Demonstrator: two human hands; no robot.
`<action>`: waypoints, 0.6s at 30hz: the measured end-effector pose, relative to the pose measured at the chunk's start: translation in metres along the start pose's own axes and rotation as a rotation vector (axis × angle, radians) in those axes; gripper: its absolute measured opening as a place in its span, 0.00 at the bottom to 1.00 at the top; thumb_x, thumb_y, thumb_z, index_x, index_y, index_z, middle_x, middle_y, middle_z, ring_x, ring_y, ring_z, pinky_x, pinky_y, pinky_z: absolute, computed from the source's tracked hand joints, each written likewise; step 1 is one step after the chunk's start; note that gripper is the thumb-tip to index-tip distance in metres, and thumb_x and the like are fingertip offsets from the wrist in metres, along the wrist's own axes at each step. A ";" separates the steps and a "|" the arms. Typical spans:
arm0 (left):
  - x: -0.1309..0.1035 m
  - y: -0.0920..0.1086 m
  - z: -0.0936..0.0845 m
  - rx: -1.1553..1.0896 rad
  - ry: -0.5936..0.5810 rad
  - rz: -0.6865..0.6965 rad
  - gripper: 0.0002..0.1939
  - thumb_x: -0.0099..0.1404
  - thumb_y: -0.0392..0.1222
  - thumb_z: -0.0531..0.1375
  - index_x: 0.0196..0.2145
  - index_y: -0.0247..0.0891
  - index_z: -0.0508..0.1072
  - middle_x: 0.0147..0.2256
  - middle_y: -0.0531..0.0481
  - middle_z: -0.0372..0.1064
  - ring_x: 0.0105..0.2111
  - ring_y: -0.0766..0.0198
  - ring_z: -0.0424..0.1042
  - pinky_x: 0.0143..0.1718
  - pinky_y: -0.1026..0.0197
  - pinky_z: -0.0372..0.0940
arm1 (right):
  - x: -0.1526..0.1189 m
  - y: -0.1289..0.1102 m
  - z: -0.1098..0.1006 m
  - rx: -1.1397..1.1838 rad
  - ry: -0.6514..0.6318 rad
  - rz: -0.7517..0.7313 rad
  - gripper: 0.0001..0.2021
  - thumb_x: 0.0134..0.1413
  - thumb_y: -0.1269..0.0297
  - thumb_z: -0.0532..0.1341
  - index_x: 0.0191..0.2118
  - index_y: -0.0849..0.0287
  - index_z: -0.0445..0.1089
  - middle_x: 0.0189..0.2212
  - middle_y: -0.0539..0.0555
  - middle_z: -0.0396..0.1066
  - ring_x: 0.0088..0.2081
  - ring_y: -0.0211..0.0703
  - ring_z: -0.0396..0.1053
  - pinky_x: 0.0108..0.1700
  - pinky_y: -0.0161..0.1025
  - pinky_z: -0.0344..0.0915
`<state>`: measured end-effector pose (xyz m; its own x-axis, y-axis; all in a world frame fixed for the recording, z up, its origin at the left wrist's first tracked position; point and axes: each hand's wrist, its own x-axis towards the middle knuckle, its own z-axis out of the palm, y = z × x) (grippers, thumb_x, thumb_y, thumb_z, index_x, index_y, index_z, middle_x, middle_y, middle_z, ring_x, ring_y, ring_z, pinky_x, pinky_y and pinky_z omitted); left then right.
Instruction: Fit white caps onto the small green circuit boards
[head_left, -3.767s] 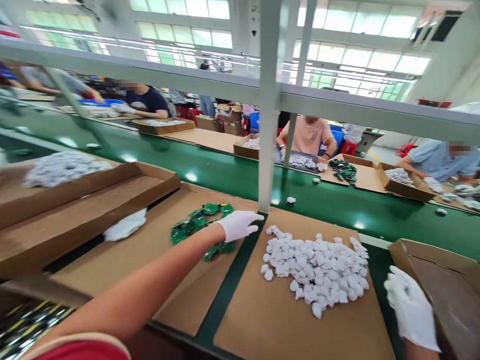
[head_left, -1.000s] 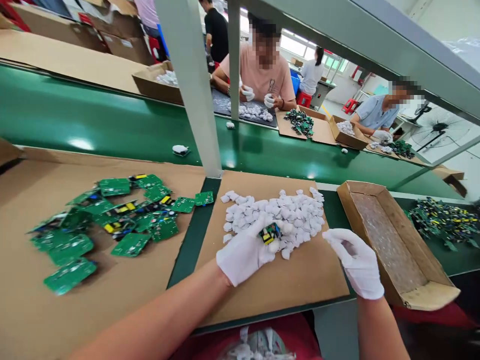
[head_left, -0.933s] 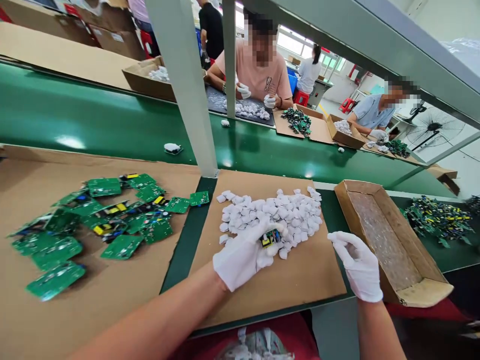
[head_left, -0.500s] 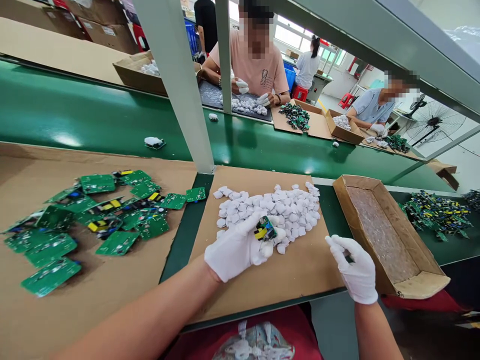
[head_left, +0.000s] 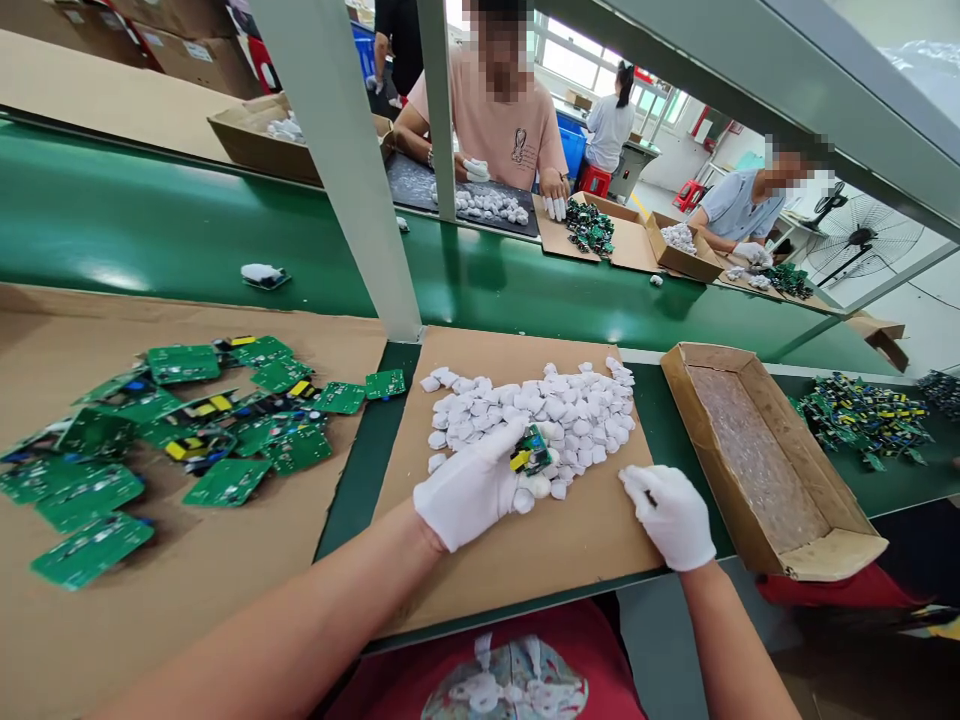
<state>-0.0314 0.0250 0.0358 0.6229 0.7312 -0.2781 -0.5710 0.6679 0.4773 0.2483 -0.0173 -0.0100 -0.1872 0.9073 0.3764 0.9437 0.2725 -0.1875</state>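
Observation:
A small green circuit board with yellow and blue parts is held in my left hand, which wears a white glove. That hand is over the near edge of a pile of small white pieces on a cardboard sheet. My right hand, also gloved, is curled at the sheet's right edge, with thumb and fingertips together; something small and dark shows between the fingers, too small to name. Several green boards lie heaped on the cardboard to the left.
An open cardboard box stands on the right, beside a pile of boards. A metal post rises behind the sheet. Across the green belt, people in gloves sit at work. A white-topped board lies on the belt.
My right hand has moved left, closer to the left hand, and its fingers have drawn in. The items on the belt have shifted left. My left hand still holds the board.

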 end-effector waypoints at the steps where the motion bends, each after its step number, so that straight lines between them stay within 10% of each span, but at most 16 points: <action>1: 0.000 0.000 0.000 0.016 0.003 -0.005 0.13 0.61 0.49 0.56 0.39 0.37 0.69 0.25 0.50 0.67 0.20 0.67 0.69 0.15 0.70 0.59 | 0.001 0.000 -0.002 -0.006 0.016 0.019 0.09 0.56 0.65 0.57 0.39 0.54 0.75 0.34 0.56 0.74 0.36 0.45 0.68 0.38 0.40 0.64; 5: 0.000 -0.001 0.000 0.053 0.060 -0.005 0.13 0.62 0.48 0.55 0.40 0.36 0.69 0.25 0.49 0.67 0.15 0.72 0.63 0.10 0.74 0.51 | -0.001 -0.021 -0.008 0.075 -0.028 -0.022 0.08 0.56 0.66 0.58 0.39 0.54 0.74 0.35 0.54 0.74 0.37 0.43 0.68 0.41 0.38 0.64; 10: -0.001 -0.001 -0.002 0.090 0.087 -0.008 0.16 0.63 0.50 0.53 0.40 0.36 0.70 0.25 0.49 0.69 0.09 0.80 0.49 0.09 0.74 0.44 | -0.007 -0.052 -0.017 0.301 -0.402 -0.290 0.07 0.56 0.67 0.59 0.37 0.50 0.74 0.30 0.50 0.74 0.33 0.38 0.68 0.38 0.34 0.63; 18: -0.001 0.001 0.005 0.080 0.084 0.020 0.14 0.62 0.48 0.55 0.38 0.34 0.71 0.29 0.47 0.69 0.14 0.77 0.56 0.12 0.73 0.49 | -0.002 -0.011 -0.026 0.103 -0.272 -0.120 0.07 0.56 0.65 0.59 0.35 0.50 0.75 0.31 0.50 0.74 0.34 0.39 0.68 0.38 0.34 0.62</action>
<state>-0.0304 0.0243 0.0405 0.5630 0.7556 -0.3349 -0.5362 0.6423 0.5476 0.2454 -0.0308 0.0151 -0.3748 0.9154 0.1470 0.8806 0.4011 -0.2523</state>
